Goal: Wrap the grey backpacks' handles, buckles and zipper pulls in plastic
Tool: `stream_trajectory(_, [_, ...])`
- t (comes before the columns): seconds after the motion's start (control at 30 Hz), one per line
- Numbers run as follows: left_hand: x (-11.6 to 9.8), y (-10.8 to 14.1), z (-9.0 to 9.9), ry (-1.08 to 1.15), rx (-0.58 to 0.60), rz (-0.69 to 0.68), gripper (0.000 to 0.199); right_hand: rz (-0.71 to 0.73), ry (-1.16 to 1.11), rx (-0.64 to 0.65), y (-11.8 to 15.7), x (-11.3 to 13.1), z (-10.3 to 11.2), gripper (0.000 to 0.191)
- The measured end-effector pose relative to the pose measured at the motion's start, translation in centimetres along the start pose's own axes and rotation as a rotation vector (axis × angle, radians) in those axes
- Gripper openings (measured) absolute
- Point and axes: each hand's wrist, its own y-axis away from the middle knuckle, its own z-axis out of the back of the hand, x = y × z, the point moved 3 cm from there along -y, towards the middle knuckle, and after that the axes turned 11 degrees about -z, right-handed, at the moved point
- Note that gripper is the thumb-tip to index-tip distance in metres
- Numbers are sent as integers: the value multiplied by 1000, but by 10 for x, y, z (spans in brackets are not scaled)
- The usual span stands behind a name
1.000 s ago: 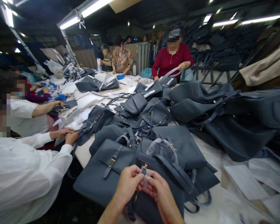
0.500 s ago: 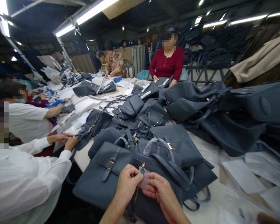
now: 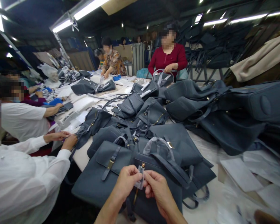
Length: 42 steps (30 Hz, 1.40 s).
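Note:
A dark blue-grey bag (image 3: 154,205) lies in front of me, with a gold zipper clip (image 3: 143,165) on its front pocket. From the clip hangs a zipper pull with a small clear plastic wrap (image 3: 139,184) around it. My left hand (image 3: 128,179) pinches the wrapped pull from the left between thumb and forefinger. On the other side, my right hand (image 3: 156,188) pinches the wrap's right edge, its other fingers curled. The pull itself is mostly hidden by the film and fingertips. The bag's top handle (image 3: 157,143) is wrapped in clear film.
Left of my bag lies a flap bag (image 3: 102,174) with a gold clasp. More dark bags (image 3: 189,105) are heaped ahead and to the right. White sheets (image 3: 241,175) lie at right. A co-worker's white sleeve (image 3: 49,174) is close on my left; a person in red (image 3: 169,59) stands opposite.
The plastic wrap was spread flat to the right and is now folded narrow around the pull. My right fingers moved left, close to the left ones. Opposite, the person in red has raised a bag's handles.

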Motion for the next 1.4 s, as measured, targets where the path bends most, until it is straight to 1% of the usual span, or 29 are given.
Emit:
stream_trajectory(0.2, [6, 0, -1, -53, -62, -48, 19, 68, 73, -21, -2, 0, 0, 56])
stream_trajectory(0.37, [0, 6, -1, -143, -105, -95, 22, 98, 97, -20, -4, 0, -1, 53])
stream_trajectory(0.5, [-5, 8, -3, -194, -82, -117, 23, 114, 103, -20, -6, 0, -1, 51])
stream_trajectory(0.63, [-6, 6, -4, -161, -59, -186, 24, 136, 98, -13, -9, -1, 1, 51])
stream_trajectory(0.77, [-1, 4, -4, -120, -30, -167, 26, 141, 85, -17, -10, -1, -2, 54])
stream_trajectory(0.93, [0, 0, -6, -97, -49, -168, 27, 131, 82, -61, -10, 6, -7, 59])
stream_trajectory(1.13, [-6, -6, -12, -103, -71, -165, 18, 129, 122, -123, -14, 12, -6, 57])
stream_trajectory(1.3, [-12, -8, -11, -265, -110, -195, 19, 166, 171, -181, -25, 12, -2, 52])
stream_trajectory(1.4, [-11, -10, -9, -313, -98, -203, 20, 206, 193, -195, -31, 12, 2, 48])
